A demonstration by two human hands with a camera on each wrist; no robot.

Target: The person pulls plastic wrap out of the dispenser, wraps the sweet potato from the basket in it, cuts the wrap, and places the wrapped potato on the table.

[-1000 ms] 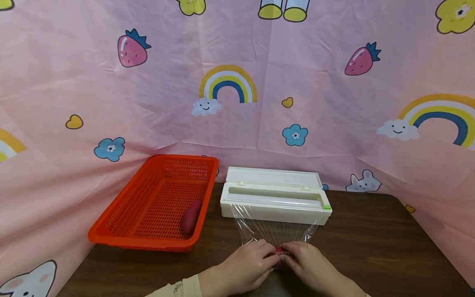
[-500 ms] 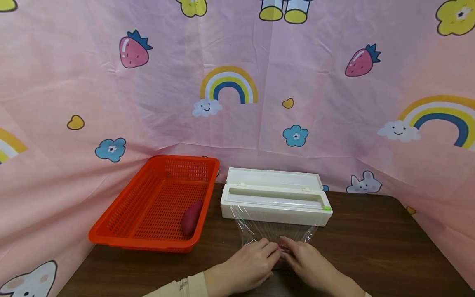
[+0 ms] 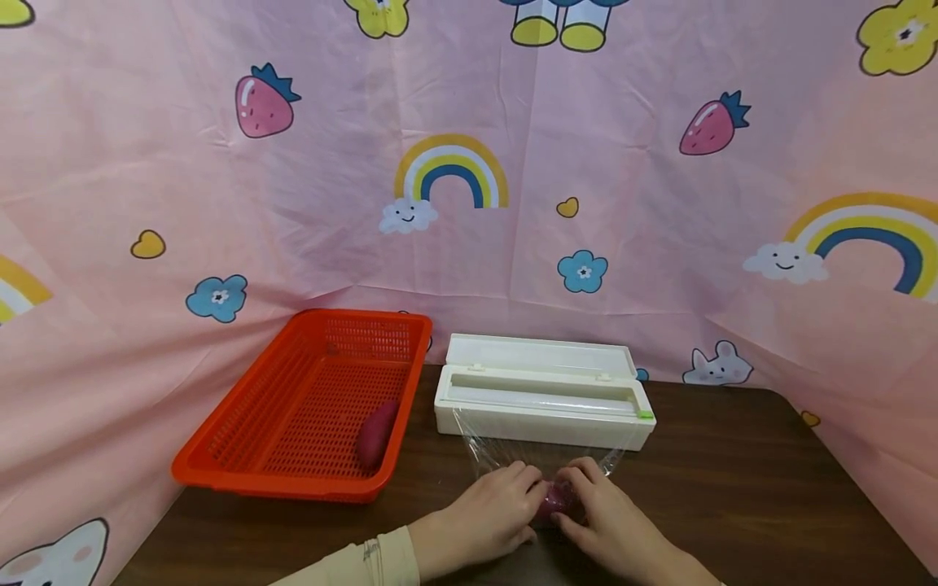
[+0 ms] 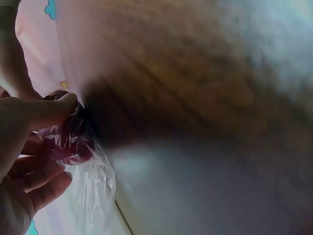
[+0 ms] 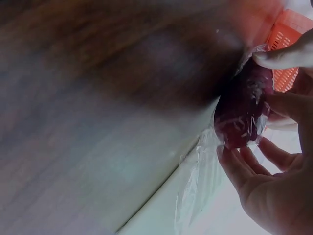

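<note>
A sweet potato [image 3: 558, 498] with dark red-purple skin lies between both hands near the table's front, wrapped in clear cling film. My left hand [image 3: 493, 506] grips its left end, the thumb pressing the film in the left wrist view. From the other side my right hand [image 3: 611, 521] holds the right end, thumb and fingers curled about it. Shiny creases of film cover the sweet potato [image 5: 244, 107] in the right wrist view. A sheet of cling film [image 3: 542, 454] stretches from it back to the white cling film box [image 3: 542, 426], whose lid stands open.
To the left stands an orange-red plastic basket [image 3: 274, 487] with a second sweet potato [image 3: 377, 435] at its right side. A green slider [image 3: 645, 414] sits at the box's right end. A patterned pink cloth [image 3: 330, 244] hangs behind the dark wooden table [image 3: 740, 480].
The hands have moved slightly apart and their fingers a little away from the body. More of the wrapped sweet potato shows between them. Basket and box stay where they were.
</note>
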